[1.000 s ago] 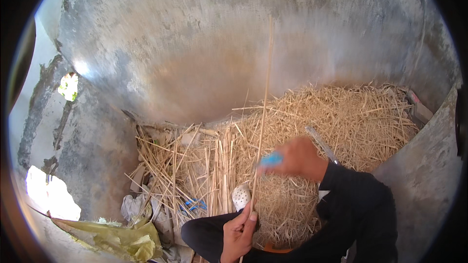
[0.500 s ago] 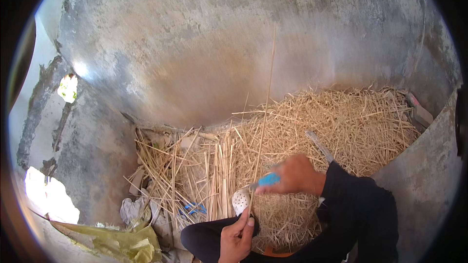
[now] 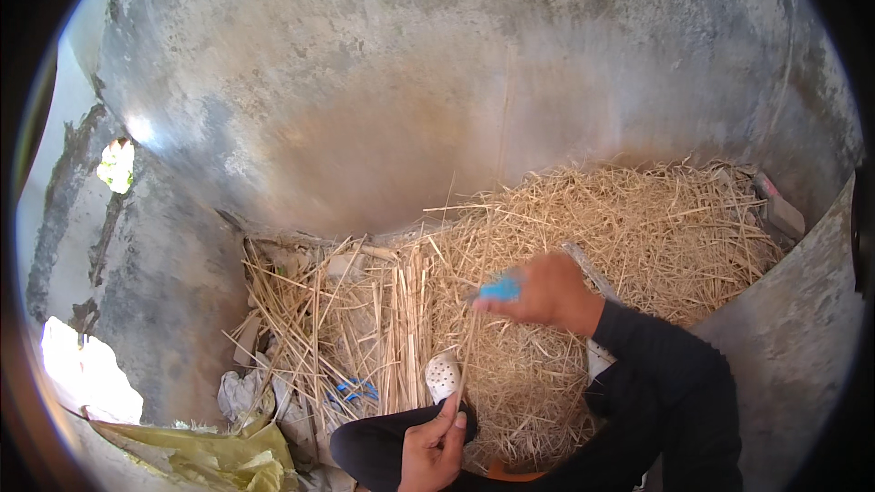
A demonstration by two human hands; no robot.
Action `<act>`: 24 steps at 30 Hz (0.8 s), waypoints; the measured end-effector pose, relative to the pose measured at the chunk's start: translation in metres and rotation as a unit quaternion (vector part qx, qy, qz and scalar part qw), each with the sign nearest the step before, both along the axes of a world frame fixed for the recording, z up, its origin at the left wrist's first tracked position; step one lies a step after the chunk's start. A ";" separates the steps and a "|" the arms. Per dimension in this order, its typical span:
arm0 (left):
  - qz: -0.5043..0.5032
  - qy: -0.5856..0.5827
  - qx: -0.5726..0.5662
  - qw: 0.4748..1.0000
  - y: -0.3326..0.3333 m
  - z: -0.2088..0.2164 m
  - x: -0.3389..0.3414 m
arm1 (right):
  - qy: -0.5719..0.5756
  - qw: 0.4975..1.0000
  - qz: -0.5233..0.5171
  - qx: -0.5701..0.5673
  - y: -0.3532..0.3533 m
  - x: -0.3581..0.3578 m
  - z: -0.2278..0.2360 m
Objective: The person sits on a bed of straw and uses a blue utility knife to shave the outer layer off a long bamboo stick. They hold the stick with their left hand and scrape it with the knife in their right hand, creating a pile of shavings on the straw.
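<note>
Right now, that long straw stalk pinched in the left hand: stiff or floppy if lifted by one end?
Probably fairly stiff but brittle: the straw stalk runs nearly straight from the left hand up past the right hand. Likely very light, being as thin as the stems in the straw pile. It could snap if bent sharply.

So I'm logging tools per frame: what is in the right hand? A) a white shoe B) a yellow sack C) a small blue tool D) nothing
C: the right hand grips a small blue tool above the straw, while the left hand pinches a stalk below it.
</note>
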State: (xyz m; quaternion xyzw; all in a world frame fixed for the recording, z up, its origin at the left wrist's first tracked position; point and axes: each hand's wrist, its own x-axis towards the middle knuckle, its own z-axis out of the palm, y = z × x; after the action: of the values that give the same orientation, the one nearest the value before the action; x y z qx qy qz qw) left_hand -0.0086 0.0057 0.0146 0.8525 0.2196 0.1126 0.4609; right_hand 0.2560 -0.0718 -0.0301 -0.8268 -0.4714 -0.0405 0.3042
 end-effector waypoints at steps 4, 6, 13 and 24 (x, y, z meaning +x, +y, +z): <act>0.049 0.003 -0.003 0.999 0.000 0.003 0.005 | -0.062 0.992 0.113 -0.018 -0.003 -0.034 0.013; 0.059 0.004 -0.019 0.998 0.000 -0.001 0.006 | -0.065 0.994 0.092 0.014 -0.002 -0.026 0.010; 0.037 -0.013 0.020 0.999 0.002 0.003 0.004 | -0.079 0.996 0.006 0.026 0.007 0.006 0.002; 0.006 -0.008 -0.036 0.999 -0.002 0.016 -0.006 | -0.058 0.998 0.003 0.024 -0.001 0.011 0.002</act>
State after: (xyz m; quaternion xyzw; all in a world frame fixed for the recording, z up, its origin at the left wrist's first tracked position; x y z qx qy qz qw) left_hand -0.0145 0.0036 0.0306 0.8329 0.2250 0.1139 0.4926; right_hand 0.2669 -0.0730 -0.0279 -0.8143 -0.4893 -0.0989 0.2963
